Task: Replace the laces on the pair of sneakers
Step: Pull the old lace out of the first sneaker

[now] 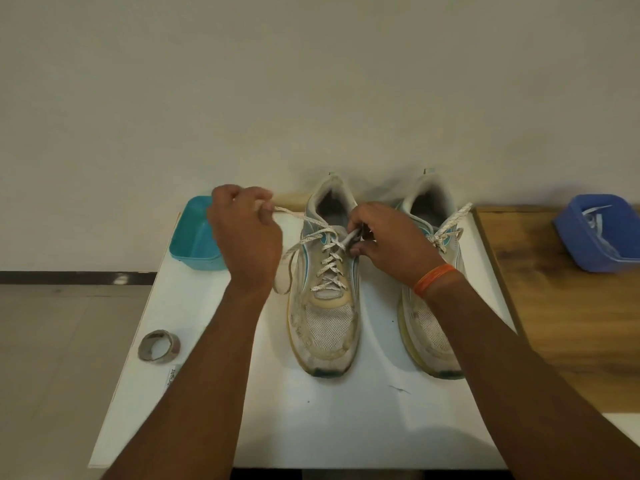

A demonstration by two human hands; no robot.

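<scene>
Lacing of left-hand sneaker [323, 296] in progress

Speckled lace [294, 213] is pinched by left hand [244, 237] beside sneaker; tongue [349, 241] is gripped by right hand [388, 240]. Even tension is advised, twists avoided.

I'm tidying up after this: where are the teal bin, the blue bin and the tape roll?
teal bin [194, 237]: head view, inner floor.
blue bin [575, 233]: head view, near wall.
tape roll [173, 349]: head view, right outer band.
</scene>
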